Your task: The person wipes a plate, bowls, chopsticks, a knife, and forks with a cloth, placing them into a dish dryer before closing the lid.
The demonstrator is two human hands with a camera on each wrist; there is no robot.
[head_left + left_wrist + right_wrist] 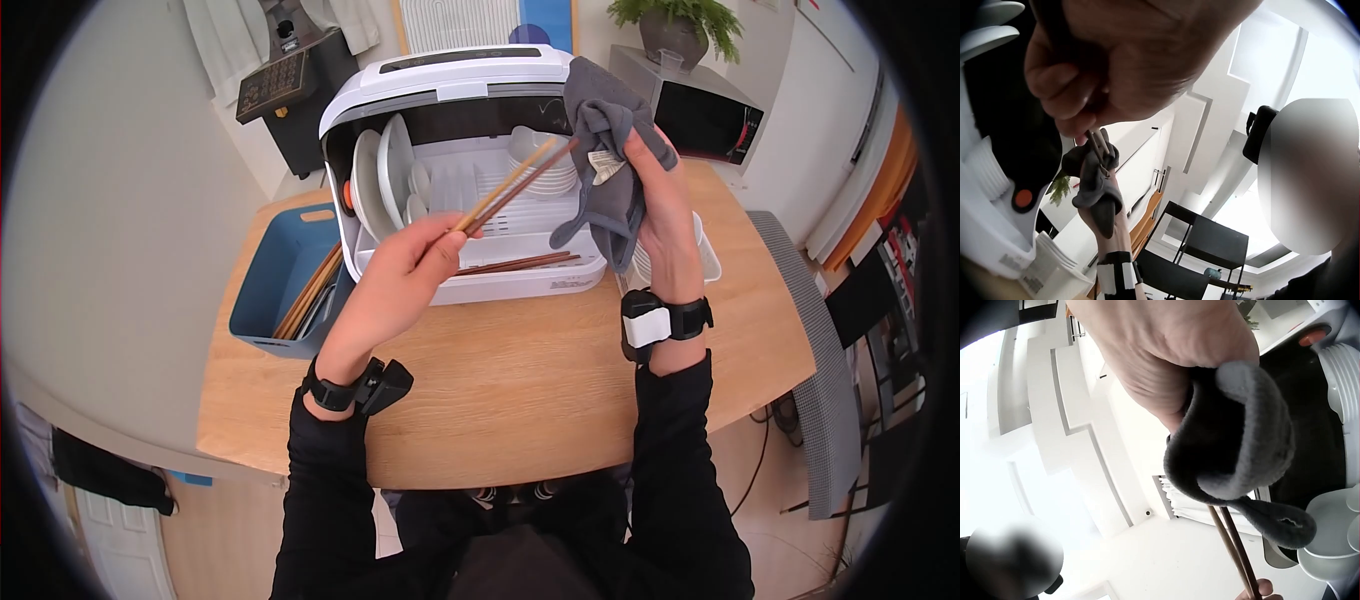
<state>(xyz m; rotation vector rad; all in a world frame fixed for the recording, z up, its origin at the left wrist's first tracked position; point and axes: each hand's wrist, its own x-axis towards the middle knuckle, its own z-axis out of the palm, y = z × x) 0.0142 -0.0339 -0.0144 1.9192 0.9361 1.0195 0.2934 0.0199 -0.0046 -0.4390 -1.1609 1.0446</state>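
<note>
My left hand [405, 270] pinches a pair of chopsticks [508, 192], one pale and one dark brown, near their lower ends. They slant up to the right, their far ends right at a grey cloth [605, 115]. That cloth hangs bunched in my right hand [665, 205], which grips it with the thumb on top; a small white label shows on it. In the right wrist view the cloth [1272, 437] curls over and hides most of the fingers. Behind the hands stands an open white dish cabinet [460, 292], with more chopsticks [525, 264] lying in its front tray.
Plates [368, 185] and stacked bowls [545, 178] stand inside the cabinet. To its left, a blue bin [262, 255] on the wooden table [480, 400] holds chopsticks [308, 290]. A white container [708, 255] sits behind the right wrist, and a microwave [700, 115] stands beyond.
</note>
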